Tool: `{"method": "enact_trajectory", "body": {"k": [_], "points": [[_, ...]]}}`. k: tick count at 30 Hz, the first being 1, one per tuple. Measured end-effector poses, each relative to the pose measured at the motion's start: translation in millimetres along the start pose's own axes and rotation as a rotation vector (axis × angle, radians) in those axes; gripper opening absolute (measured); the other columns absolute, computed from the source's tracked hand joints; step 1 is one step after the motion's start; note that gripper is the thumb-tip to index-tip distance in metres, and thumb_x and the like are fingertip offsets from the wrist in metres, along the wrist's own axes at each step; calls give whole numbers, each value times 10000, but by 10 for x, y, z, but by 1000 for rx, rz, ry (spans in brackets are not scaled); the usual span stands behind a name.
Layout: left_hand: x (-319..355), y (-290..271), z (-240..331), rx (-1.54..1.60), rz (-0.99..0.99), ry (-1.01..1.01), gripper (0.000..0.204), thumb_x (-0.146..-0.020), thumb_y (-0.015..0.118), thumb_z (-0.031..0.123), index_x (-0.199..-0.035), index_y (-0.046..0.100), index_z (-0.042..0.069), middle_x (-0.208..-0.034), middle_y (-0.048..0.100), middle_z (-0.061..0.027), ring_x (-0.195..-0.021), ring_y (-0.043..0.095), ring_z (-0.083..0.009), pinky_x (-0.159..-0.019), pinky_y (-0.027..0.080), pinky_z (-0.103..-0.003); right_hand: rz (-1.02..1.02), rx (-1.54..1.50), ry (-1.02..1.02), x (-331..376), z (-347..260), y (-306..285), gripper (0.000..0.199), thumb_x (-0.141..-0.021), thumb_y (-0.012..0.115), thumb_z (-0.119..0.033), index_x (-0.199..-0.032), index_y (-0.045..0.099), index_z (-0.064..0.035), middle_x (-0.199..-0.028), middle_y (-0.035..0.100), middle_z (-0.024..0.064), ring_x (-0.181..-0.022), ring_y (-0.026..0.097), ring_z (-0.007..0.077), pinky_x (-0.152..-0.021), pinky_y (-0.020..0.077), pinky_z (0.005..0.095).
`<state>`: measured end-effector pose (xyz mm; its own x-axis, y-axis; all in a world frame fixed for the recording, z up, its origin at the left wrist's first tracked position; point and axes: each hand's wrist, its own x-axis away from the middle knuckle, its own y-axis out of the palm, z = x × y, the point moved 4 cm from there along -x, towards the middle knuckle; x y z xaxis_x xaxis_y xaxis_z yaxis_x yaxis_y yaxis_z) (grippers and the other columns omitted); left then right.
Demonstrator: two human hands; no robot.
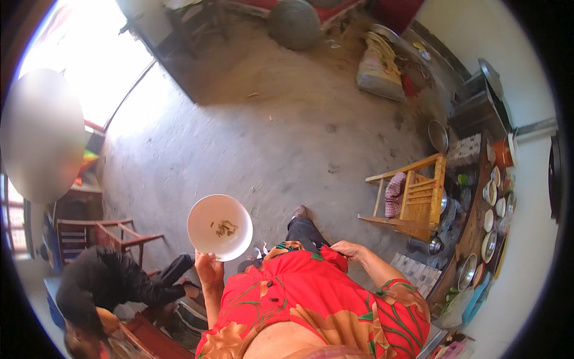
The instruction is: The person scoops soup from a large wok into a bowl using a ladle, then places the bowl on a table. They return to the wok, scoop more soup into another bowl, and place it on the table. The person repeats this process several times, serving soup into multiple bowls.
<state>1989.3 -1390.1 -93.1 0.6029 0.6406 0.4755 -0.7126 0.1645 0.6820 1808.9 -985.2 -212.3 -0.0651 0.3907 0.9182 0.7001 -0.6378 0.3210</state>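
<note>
My left hand [208, 267] closes on the lower rim of a white bowl [219, 227], which stands just above it, tilted toward me. I judge I must keep it level, so the few brownish scraps [225, 228] inside do not slide. The bowl looks smooth, round and glazed. My right hand [347, 249] rests loose on my red flowered cloth, holding nothing.

beyond the right hand [350, 249], a grey concrete floor [263, 137] bears a yellow wooden chair [418, 194], a metal pot [426, 245], and farther off a stuffed sack [378, 75].
</note>
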Motion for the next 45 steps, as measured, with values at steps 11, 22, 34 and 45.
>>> {"method": "enact_trajectory", "body": {"k": [11,22,34,45], "points": [[-980,1520,-403,-241,-165,-90,568,-612,511,53,-1172,477,-37,-1117,550,-158,-1033,555,-284,-897,459,-408,7,-252,-60,-318,-108,-779,190,-843,595,-200,-952,658,-58,-908,662,15,-767,624,121,-680,522,295],[-2720,2612,-991,-295,-434,-206,609,-620,535,90,-1212,435,-10,-1137,529,-132,-1052,523,-238,-921,408,-358,194,-559,-169,-96,-719,-1089,213,-823,566,-190,-961,654,-54,-907,657,25,-764,612,138,-717,500,289],[-3753,4602,-2255,-442,-758,-460,676,-596,531,70,-1258,412,-4,-1181,527,-121,-1106,504,-235,-952,395,-349,430,-1090,-221,75,-988,-861,208,-800,570,-152,-913,657,-1,-861,651,50,-708,605,153,-667,503,313],[-3529,6524,-3461,-517,-801,-564,639,-605,519,71,-1233,450,-25,-1176,545,-139,-1093,528,-277,-960,416,-387,430,-1178,-498,431,-1922,-2599,196,-800,579,-135,-838,658,40,-821,648,93,-688,599,192,-658,496,333]]}}
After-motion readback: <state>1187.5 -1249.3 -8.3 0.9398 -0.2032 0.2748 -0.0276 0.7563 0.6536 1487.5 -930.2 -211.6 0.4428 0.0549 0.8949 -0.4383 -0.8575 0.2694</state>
